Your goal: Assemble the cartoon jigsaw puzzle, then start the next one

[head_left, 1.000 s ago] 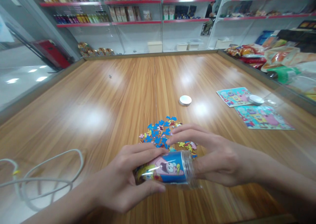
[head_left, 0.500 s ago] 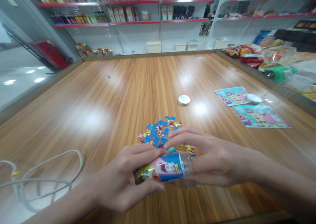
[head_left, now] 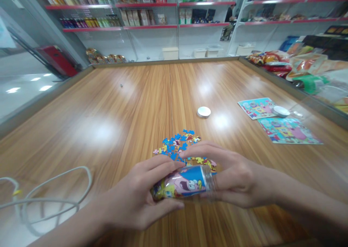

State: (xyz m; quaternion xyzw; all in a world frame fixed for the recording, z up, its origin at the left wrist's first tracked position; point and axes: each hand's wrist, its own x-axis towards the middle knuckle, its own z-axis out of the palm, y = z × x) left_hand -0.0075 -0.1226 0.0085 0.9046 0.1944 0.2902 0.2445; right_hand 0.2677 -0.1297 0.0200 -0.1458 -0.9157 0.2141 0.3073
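Note:
A clear plastic jar with a cartoon label lies tilted on its side, low above the table. My left hand is wrapped around its closed end, thumb below and fingers over the top. At the open mouth on the right is my right hand, its fingers closed about the rim; one finger stretches over the top toward the puzzle pieces. Whether a fingertip is inside the mouth is hard to see. Just beyond the jar lies a loose heap of blue, yellow and pink jigsaw puzzle pieces, partly hidden by my hands.
A round silver lid lies past the heap on the wooden table. To the right are two cartoon picture cards and another lid. A white cable coils at left. Snack bags line the right edge; shelves stand behind.
The jar and both hands have shifted slightly right, and the jar's mouth end is tilted up a little more. More yellow pieces show between the right fingers and the jar.

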